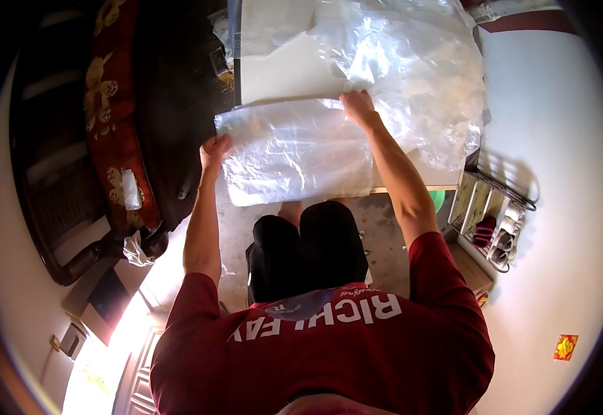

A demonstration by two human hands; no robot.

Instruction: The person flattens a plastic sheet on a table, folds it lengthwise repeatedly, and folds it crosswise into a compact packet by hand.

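A crinkled, translucent plastic sheet (294, 155) is held at twelve o'clock.
Its edges are gripped by the left hand (216, 147) and right hand (359, 108); glossy film (419, 90) is heaped at one on a smooth pale table (277, 76), a slatted rack (479, 205) at three.

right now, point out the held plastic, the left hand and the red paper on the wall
Held plastic (294, 153), head view, middle of its surface
Left hand (215, 149), head view, middle of the hand
Red paper (565, 347), head view, its centre
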